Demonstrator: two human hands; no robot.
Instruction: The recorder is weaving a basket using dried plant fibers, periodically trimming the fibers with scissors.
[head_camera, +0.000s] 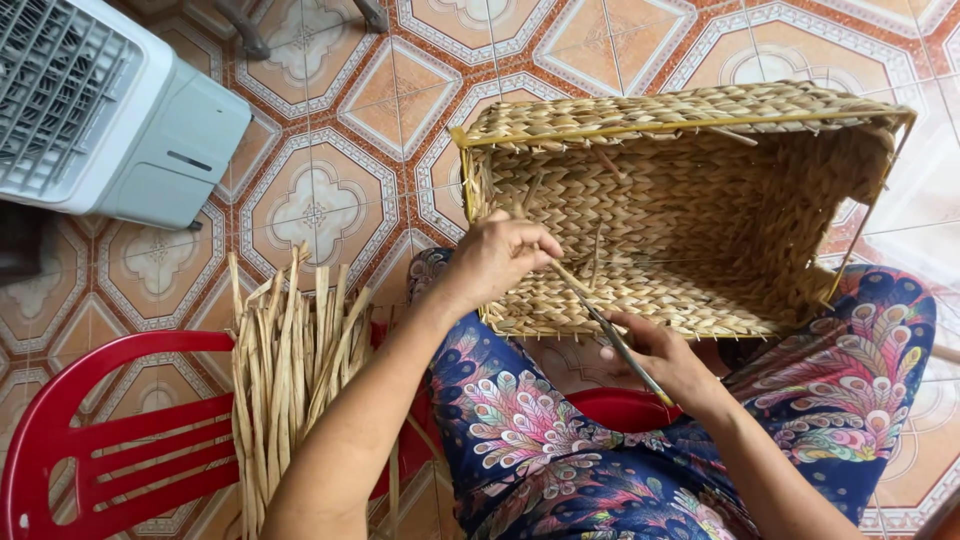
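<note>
From the head camera, a tiled floor (330, 150) in orange and cream patterns is spreading under everything. A white and grey fan-like appliance (100, 110) is standing at the upper left, and a red plastic chair (110, 440) is sitting at the lower left with a bundle of dried reed strips (290, 370) lying across it, just beside the person's left forearm.

A rectangular woven basket (690, 210) is lying tipped on its side across the person's lap, its open mouth facing the camera, its lower wall resting on knees clothed in blue patterned fabric with peacock-feather motifs (520, 430). A thin yellow frame is edging the basket's rim.

The left hand (500, 255) is resting at the basket's near left corner, its fingers pinched together on the upper end of a long reed strand (600, 320) just inside the rim. The right hand (665, 355) is sitting below the basket's lower edge, closed around the lower stretch of the same strand, which is running diagonally between the two hands and poking out past the right wrist.
</note>
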